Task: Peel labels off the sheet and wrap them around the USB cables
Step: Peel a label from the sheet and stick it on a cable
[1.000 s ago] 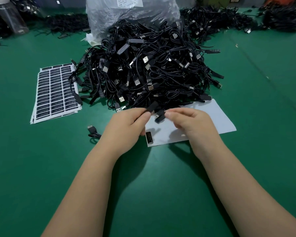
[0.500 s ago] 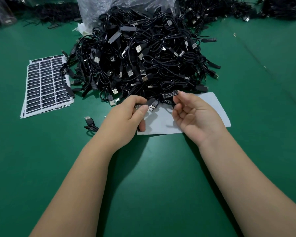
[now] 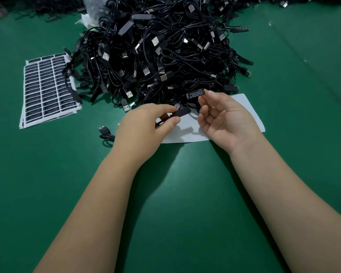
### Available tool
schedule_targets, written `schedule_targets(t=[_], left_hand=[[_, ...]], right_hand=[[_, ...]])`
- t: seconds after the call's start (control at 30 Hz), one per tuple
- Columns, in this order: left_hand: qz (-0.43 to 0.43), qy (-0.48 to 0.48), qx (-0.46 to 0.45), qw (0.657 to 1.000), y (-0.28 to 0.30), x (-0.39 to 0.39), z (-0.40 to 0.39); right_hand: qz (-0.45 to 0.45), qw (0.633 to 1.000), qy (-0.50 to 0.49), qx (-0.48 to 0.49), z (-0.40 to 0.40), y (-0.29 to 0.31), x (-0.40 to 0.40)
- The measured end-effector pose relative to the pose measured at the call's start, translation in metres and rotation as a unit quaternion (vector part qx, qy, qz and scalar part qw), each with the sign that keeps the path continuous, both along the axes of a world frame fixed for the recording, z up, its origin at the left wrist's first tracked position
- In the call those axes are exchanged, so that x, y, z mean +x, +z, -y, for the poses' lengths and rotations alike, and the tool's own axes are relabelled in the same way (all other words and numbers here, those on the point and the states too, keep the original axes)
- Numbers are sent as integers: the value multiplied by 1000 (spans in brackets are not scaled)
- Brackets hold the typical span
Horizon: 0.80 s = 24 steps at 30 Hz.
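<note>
My left hand (image 3: 146, 125) pinches the black module of a USB cable (image 3: 182, 112) between thumb and fingers, just above a bare white backing sheet (image 3: 244, 113). My right hand (image 3: 224, 119) is turned palm up with its fingers curled. A small black label (image 3: 195, 94) with white print sticks to its fingertips. The label hangs a little above and to the right of the held cable, apart from it. The cable's USB plug end (image 3: 102, 130) trails on the table to the left of my left hand.
A big heap of black USB cables (image 3: 161, 54) lies right behind my hands. A stack of sheets full of black labels (image 3: 47, 89) sits at the left on the green table (image 3: 185, 194). More cables and a plastic bag (image 3: 95, 8) lie at the back.
My right hand peeled the label off the white sheet, lifted it and turned palm up. My left hand shifted the cable module slightly. The view has dipped and closed in.
</note>
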<state>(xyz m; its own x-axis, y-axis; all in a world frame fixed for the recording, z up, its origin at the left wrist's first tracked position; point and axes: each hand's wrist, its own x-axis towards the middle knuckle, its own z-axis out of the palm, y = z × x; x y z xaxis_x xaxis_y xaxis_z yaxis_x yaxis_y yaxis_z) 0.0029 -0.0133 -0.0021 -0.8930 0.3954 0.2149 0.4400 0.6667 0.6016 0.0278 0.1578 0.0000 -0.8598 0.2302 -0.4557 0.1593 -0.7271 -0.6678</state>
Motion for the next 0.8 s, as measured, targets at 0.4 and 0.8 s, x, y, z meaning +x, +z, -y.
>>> schedule_targets(t=[0.4,0.8], left_hand=[[-52,67,32,996,1,4,-8],[220,77,424,875,10,12,-19]], right_hand=[[-26,998,20,57,2,0,2],[-128,976,108,138,22,-3,11]])
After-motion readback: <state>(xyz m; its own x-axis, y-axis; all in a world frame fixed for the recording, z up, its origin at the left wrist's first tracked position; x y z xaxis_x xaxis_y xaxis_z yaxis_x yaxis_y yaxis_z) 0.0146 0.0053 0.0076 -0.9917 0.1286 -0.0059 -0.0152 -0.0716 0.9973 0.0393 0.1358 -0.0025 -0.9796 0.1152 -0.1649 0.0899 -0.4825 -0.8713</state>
